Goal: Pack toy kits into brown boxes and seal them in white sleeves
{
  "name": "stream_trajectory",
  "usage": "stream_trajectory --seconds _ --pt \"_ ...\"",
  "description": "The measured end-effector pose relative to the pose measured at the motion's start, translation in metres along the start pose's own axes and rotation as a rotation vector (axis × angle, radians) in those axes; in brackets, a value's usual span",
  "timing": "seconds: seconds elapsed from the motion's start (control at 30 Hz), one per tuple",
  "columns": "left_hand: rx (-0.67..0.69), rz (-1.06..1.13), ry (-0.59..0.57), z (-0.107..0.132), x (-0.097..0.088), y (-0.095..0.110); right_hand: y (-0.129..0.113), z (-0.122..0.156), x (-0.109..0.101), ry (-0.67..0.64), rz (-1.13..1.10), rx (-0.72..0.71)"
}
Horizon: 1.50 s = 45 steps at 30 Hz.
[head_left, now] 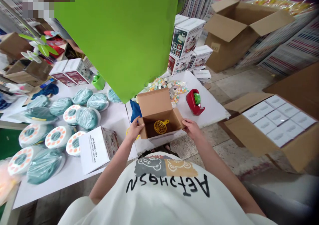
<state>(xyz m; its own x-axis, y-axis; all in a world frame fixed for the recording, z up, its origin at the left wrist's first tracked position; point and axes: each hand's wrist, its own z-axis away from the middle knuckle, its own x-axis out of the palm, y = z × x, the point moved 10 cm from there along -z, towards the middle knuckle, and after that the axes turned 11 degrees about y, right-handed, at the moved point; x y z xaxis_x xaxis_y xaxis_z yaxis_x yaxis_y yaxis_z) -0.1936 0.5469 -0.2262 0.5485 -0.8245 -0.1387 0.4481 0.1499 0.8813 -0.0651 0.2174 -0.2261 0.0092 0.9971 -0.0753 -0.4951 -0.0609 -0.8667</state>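
An open brown cardboard box [156,107] rests at the near edge of the white table [214,107], its lid flap standing up at the back. Inside lies a small yellow plastic scoop [160,126] with a mesh bowl. My left hand [135,129] grips the box's left wall, fingers curled on the edge. My right hand [190,128] holds the box's right wall the same way.
A red tape dispenser [194,101] and a pile of small colourful pieces [167,85] lie behind the box. Bagged teal round toys [86,117] and a white product box [97,148] cover the left table. Open cartons [276,118] stand on the floor at right.
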Motion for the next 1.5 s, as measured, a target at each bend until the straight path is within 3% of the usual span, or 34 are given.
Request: stream_trajectory --seconds 0.07,0.1,0.2,0.27,0.37,0.43,0.5,0.57,0.63,0.77,1.03,1.1,1.27,1.5 --pt "-0.017 -0.043 0.014 0.002 -0.004 -0.004 0.003 -0.001 0.003 -0.021 -0.025 0.029" --pt "0.058 -0.119 0.066 0.004 -0.009 0.005 0.002 -0.001 0.004 -0.025 -0.019 0.026" --pt "0.542 -0.453 0.271 0.030 -0.014 0.067 -0.006 0.002 0.004 -0.026 0.003 0.017" --pt "0.839 -0.610 0.266 0.059 0.012 0.103 -0.016 0.004 0.004 -0.034 0.037 -0.006" --pt "1.006 -0.748 -0.032 0.092 0.082 0.116 -0.032 0.010 0.009 -0.081 0.132 -0.064" --pt "1.001 -0.832 -0.237 0.105 0.131 0.105 -0.042 0.014 0.014 -0.142 0.253 -0.122" --pt "0.938 -0.923 -0.362 0.108 0.169 0.087 -0.048 0.016 0.019 -0.209 0.403 -0.175" --pt "0.865 -0.993 -0.418 0.104 0.194 0.069 -0.049 0.014 0.022 -0.265 0.515 -0.196" --pt "0.830 -1.027 -0.439 0.101 0.207 0.057 -0.050 0.011 0.025 -0.324 0.598 -0.224" --pt "0.849 -1.010 -0.419 0.099 0.215 0.050 -0.058 0.011 0.036 -0.435 0.716 -0.340" --pt "0.869 -0.997 -0.319 0.098 0.226 0.054 -0.092 0.025 0.056 -0.444 1.103 -0.685" --pt "0.866 -0.999 -0.295 0.099 0.227 0.054 -0.092 0.024 0.056 -0.466 1.113 -0.672" --pt "0.866 -1.042 -0.249 0.104 0.225 0.055 -0.079 0.013 0.049 -0.551 0.938 -0.467" --pt "0.725 -1.082 -0.247 0.100 0.229 0.055 -0.089 0.015 0.048 -0.503 0.985 -0.599"
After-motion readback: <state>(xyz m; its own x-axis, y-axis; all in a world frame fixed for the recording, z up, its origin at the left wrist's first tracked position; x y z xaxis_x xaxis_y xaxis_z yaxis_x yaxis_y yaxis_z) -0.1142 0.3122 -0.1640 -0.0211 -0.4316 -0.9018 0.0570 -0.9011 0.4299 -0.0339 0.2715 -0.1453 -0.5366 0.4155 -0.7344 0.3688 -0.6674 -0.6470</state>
